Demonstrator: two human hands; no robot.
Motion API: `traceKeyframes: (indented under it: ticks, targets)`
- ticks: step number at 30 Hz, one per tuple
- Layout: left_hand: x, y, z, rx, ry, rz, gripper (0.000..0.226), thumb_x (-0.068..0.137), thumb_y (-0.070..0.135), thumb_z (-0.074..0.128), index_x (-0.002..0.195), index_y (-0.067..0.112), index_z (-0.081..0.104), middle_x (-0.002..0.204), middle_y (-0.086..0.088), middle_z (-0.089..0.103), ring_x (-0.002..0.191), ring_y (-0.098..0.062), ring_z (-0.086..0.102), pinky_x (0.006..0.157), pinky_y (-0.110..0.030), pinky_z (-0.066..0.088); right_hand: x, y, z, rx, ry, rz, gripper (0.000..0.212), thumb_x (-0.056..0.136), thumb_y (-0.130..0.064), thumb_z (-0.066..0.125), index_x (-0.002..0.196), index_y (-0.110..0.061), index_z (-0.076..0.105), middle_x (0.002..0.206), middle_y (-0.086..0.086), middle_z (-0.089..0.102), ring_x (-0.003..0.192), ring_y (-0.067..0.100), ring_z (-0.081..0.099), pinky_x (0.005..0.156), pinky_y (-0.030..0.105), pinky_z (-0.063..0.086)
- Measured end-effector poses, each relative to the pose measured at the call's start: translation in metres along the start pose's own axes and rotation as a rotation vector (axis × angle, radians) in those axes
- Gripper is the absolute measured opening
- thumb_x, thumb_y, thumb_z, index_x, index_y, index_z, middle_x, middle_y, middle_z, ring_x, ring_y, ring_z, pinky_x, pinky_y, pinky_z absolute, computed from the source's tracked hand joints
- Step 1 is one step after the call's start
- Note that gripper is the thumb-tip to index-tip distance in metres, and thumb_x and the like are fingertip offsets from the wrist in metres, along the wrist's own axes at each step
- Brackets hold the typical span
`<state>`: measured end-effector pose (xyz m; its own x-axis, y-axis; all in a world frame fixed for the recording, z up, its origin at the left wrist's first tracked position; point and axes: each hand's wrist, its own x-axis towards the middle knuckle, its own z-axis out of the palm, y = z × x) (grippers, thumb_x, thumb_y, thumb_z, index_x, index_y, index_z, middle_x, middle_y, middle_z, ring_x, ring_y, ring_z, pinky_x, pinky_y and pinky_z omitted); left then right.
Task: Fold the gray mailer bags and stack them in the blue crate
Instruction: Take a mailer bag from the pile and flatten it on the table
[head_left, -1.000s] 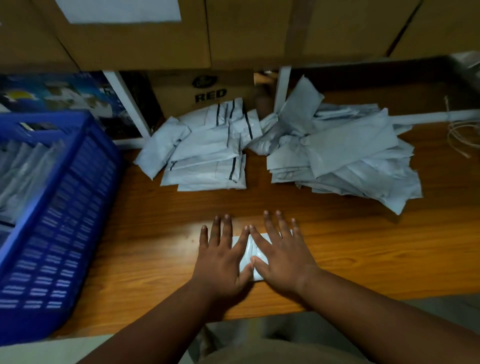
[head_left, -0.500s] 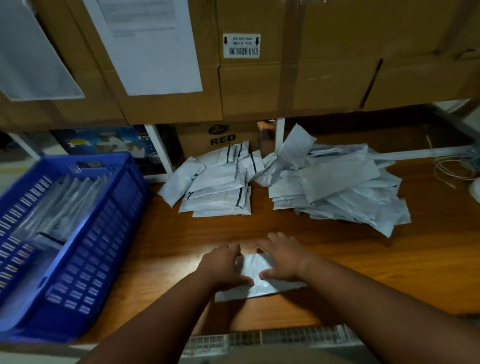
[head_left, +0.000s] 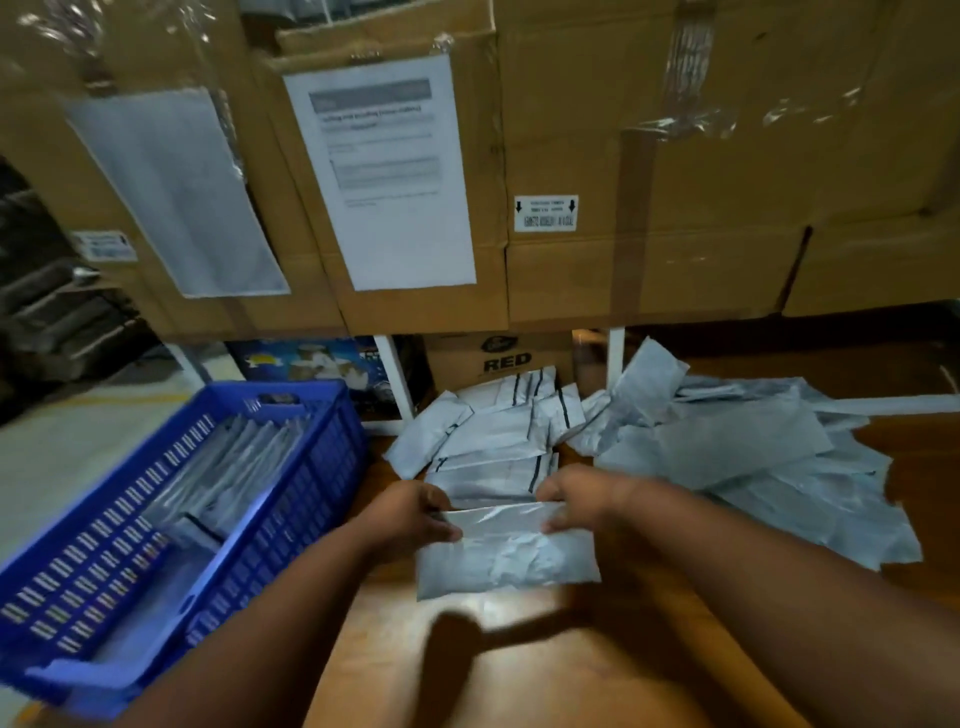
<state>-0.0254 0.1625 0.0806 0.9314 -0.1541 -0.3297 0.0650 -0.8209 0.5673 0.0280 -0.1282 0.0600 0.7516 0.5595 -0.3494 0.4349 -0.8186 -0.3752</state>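
Blur over hands and held mailer (head_left: 506, 553); fingertips hard to make out. Crate (head_left: 311, 499), blue, at bench (head_left: 597, 670) left edge, near corner cut off; holds folded gray mailers (head_left: 228, 480) leaning in rows. Held mailer raised over bench near middle, long axis left to right, top edge pinched by left hand (head_left: 410, 522) and right hand (head_left: 576, 501), fingers curled on it. Folded pile (head_left: 498, 436) and loose pile (head_left: 753, 457) toward back edge, below cardboard boxes (head_left: 649, 208).

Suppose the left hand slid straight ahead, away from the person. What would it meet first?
Probably the pile of folded mailer bags just beyond the left hand, though depth is unclear.
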Motion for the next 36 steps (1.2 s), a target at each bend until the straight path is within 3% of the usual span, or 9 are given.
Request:
traceKeyframes:
  ticks: [5, 11, 16, 19, 23, 26, 29, 32, 36]
  targets:
    - [-0.021, -0.012, -0.09, -0.021, 0.186, -0.05, 0.012, 0.086, 0.03, 0.089, 0.09, 0.021, 0.08, 0.086, 0.001, 0.079, 0.082, -0.012, 0.075, 0.071, -0.027, 0.06, 0.043, -0.045, -0.075, -0.069, 0.08, -0.097, 0.002, 0.102, -0.035, 0.069, 0.102, -0.037, 0.067, 0.106, -0.012, 0.065, 0.103, 0.016, 0.062, 0.092, 0.041, 0.053]
    - [-0.04, -0.04, -0.199, 0.128, 0.436, -0.089, 0.017, 0.086, 0.036, 0.086, 0.089, 0.022, 0.079, 0.09, 0.001, 0.074, 0.087, -0.017, 0.069, 0.076, -0.033, 0.057, 0.118, -0.142, -0.134, -0.013, 0.281, -0.14, 0.005, 0.098, -0.031, 0.069, 0.094, -0.031, 0.072, 0.099, -0.005, 0.071, 0.091, 0.018, 0.067, 0.084, 0.041, 0.06]
    - [-0.067, -0.104, -0.249, 0.098, 0.632, -0.137, 0.024, 0.082, 0.031, 0.087, 0.08, 0.01, 0.074, 0.078, -0.008, 0.071, 0.071, -0.02, 0.064, 0.067, -0.037, 0.052, 0.178, -0.212, -0.162, -0.002, 0.365, -0.17, 0.011, 0.101, -0.035, 0.062, 0.099, -0.033, 0.072, 0.101, -0.003, 0.07, 0.09, 0.017, 0.066, 0.077, 0.035, 0.055]
    - [-0.081, -0.154, -0.263, 0.055, 0.635, -0.207, 0.024, 0.083, 0.029, 0.087, 0.079, 0.009, 0.075, 0.074, -0.008, 0.071, 0.062, -0.016, 0.061, 0.066, -0.038, 0.053, 0.212, -0.256, -0.171, -0.144, 0.337, -0.223, 0.012, 0.1, -0.039, 0.058, 0.093, -0.035, 0.067, 0.101, -0.004, 0.067, 0.091, 0.02, 0.064, 0.08, 0.039, 0.056]
    - [-0.09, -0.207, -0.267, -0.046, 0.609, -0.25, 0.017, 0.087, 0.02, 0.086, 0.08, 0.007, 0.077, 0.07, -0.009, 0.075, 0.054, -0.007, 0.066, 0.052, -0.017, 0.047, 0.268, -0.302, -0.172, -0.361, 0.272, -0.324, 0.012, 0.096, -0.036, 0.06, 0.09, -0.032, 0.069, 0.097, -0.005, 0.066, 0.089, 0.022, 0.065, 0.08, 0.038, 0.057]
    - [-0.083, -0.237, -0.252, -0.084, 0.533, -0.278, 0.014, 0.09, 0.017, 0.082, 0.082, 0.007, 0.075, 0.067, -0.008, 0.076, 0.059, -0.014, 0.074, 0.053, -0.023, 0.053, 0.317, -0.322, -0.154, -0.59, 0.208, -0.367, 0.012, 0.09, -0.023, 0.06, 0.085, -0.024, 0.07, 0.09, -0.001, 0.067, 0.083, 0.026, 0.066, 0.076, 0.041, 0.058]
    - [-0.064, -0.256, -0.227, -0.077, 0.418, -0.298, 0.014, 0.087, 0.018, 0.08, 0.08, 0.011, 0.071, 0.066, -0.006, 0.075, 0.062, -0.018, 0.077, 0.056, -0.03, 0.06, 0.352, -0.337, -0.129, -0.822, 0.133, -0.397, 0.021, 0.093, -0.009, 0.065, 0.102, -0.024, 0.077, 0.11, 0.002, 0.069, 0.089, 0.027, 0.065, 0.077, 0.035, 0.052]
    - [-0.045, -0.266, -0.202, -0.068, 0.352, -0.315, 0.014, 0.084, 0.022, 0.077, 0.079, 0.012, 0.068, 0.068, -0.009, 0.074, 0.059, -0.022, 0.076, 0.055, -0.038, 0.063, 0.369, -0.347, -0.113, -0.92, 0.133, -0.331, 0.018, 0.097, -0.015, 0.063, 0.11, -0.023, 0.073, 0.118, 0.005, 0.066, 0.095, 0.029, 0.061, 0.087, 0.036, 0.054]
    - [-0.021, -0.271, -0.185, -0.039, 0.298, -0.293, 0.017, 0.084, 0.023, 0.076, 0.071, 0.015, 0.068, 0.066, -0.004, 0.074, 0.057, -0.021, 0.072, 0.054, -0.033, 0.06, 0.391, -0.348, -0.093, -0.983, 0.064, -0.245, 0.03, 0.105, -0.018, 0.053, 0.125, -0.016, 0.074, 0.138, 0.005, 0.066, 0.123, 0.033, 0.063, 0.097, 0.041, 0.053]
